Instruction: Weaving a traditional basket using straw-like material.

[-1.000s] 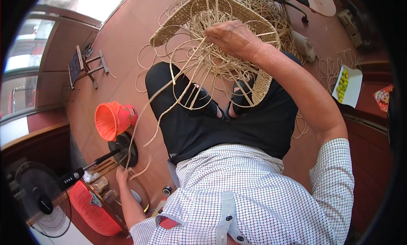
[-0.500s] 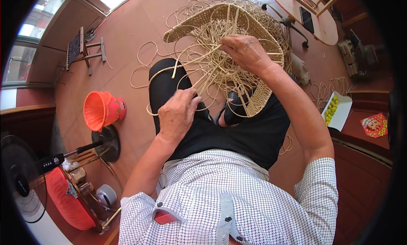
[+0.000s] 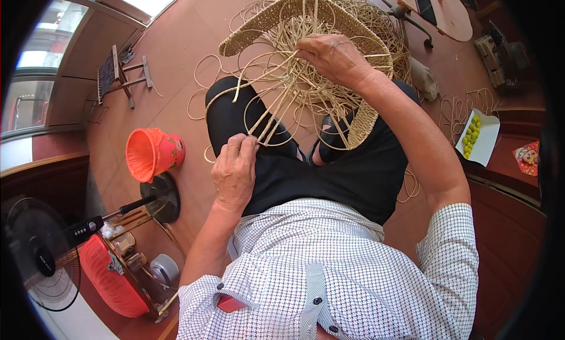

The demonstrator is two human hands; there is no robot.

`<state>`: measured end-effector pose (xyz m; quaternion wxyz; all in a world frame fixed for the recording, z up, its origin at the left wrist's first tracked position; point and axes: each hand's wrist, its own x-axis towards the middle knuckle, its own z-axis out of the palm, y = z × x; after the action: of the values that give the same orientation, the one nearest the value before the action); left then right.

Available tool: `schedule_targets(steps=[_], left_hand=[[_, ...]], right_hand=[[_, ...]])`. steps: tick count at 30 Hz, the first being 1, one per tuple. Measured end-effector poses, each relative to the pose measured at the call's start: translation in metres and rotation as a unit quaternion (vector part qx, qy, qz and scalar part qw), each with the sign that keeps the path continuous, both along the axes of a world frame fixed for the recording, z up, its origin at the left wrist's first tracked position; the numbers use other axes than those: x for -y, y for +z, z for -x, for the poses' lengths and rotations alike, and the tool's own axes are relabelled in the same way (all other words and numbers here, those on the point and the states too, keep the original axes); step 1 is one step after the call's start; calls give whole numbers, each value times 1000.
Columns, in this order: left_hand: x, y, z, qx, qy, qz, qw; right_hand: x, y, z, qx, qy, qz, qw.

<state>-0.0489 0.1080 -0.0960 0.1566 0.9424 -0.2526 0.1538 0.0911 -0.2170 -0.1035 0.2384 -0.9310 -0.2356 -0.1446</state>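
Note:
A curved woven straw piece (image 3: 265, 23) with many loose cords lies over and between my knees, its band arching from the far left round to the right. My right hand (image 3: 334, 59) is closed, pinching a straw cord (image 3: 259, 79) above the tangled middle. That cord loops left over my left knee. Nearer my lap, my left hand (image 3: 234, 169) has its fingers closed on the ends of several straw cords (image 3: 266, 119), drawn tight from the woven piece. Behind it, a large heap of loose straw cord (image 3: 388, 31) spreads on the floor.
To the left stand an orange-red lined bucket (image 3: 154, 155), a black fan (image 3: 44, 260) and a small wooden stool (image 3: 120, 75). At the right is a white box of yellow-green fruit (image 3: 484, 143). A table with a dark phone (image 3: 425, 6) is at the far right.
My left hand has come down and left toward my lap, drawing the cords straight. The right hand has shifted slightly left and away, still pinching its cord.

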Motion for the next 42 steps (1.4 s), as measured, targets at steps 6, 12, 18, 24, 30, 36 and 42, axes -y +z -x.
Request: schedule_targets(steps=[6, 12, 18, 24, 30, 36, 42], left_hand=[[-76, -6, 20, -107, 54, 35, 992], [-401, -71, 101, -261, 386, -173, 868], [-449, -42, 84, -389, 354, -434, 731], [-109, 2, -37, -140, 58, 57, 987], [26, 18, -51, 29, -33, 71, 997], [77, 10, -67, 76, -31, 58, 995], [75, -2, -88, 56, -52, 33, 997]], right_hand=[[6, -6, 4, 2, -10, -32, 999], [0, -4, -2, 30, 15, -42, 999], [2, -6, 5, -4, 8, -5, 1000], [4, -2, 13, -7, 6, -39, 999], [-2, 9, 11, -24, -5, -32, 999], [1, 3, 13, -9, -8, -44, 999], [-2, 7, 13, -15, -12, -37, 999]])
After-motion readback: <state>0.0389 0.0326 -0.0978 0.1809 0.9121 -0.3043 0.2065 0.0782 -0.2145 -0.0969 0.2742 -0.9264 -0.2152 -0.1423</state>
